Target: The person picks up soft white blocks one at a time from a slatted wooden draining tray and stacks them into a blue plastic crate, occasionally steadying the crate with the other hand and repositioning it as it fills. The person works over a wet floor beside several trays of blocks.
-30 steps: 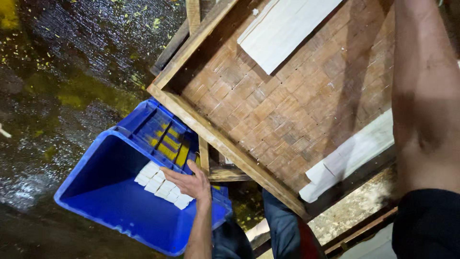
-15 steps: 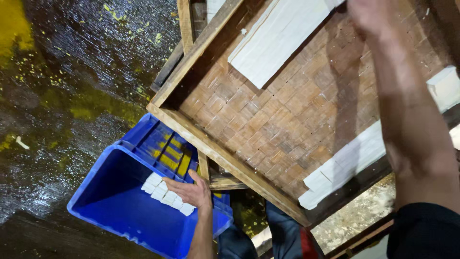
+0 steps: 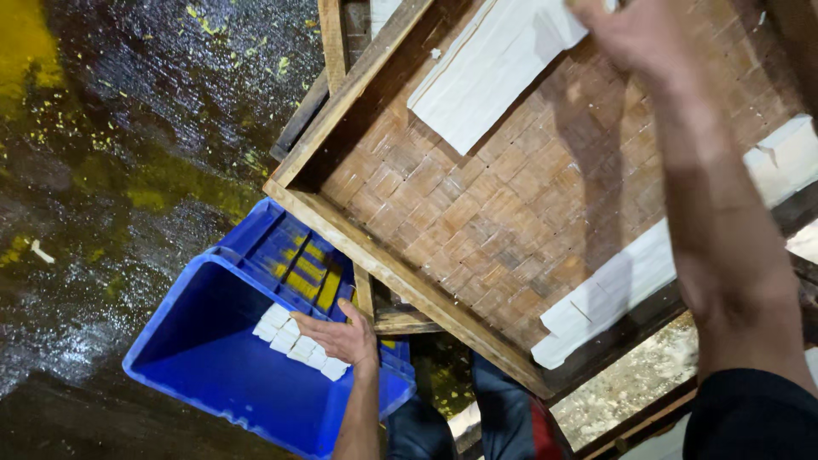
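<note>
At the far left is the wet dark floor (image 3: 111,170) with yellow specks and puddles, and nothing of the work lies there. Next comes the blue plastic crate (image 3: 213,375), tilted toward the person, with its open side up. Inside it the left hand (image 3: 336,336) lies flat over a row of small white blocks (image 3: 294,345), fingers spread and pressing on top of them, not pinching; the blocks sit near the crate's upper wall, close together in one line. To do this well, I think the hand should keep the row straight and push it gently against the wall, because the pieces look soft and could break or slide on the sloped bottom. Right of the crate is the wooden frame (image 3: 400,273) with a woven bamboo tray bottom (image 3: 511,204), where a long white strip (image 3: 490,68) lies at the top and more white strips (image 3: 609,294) lie along the lower edge. At the far right the right hand (image 3: 635,34) reaches to the top strip; whether it grips it or is open I cannot tell, as it is blurred and cut by the picture's edge.
</note>
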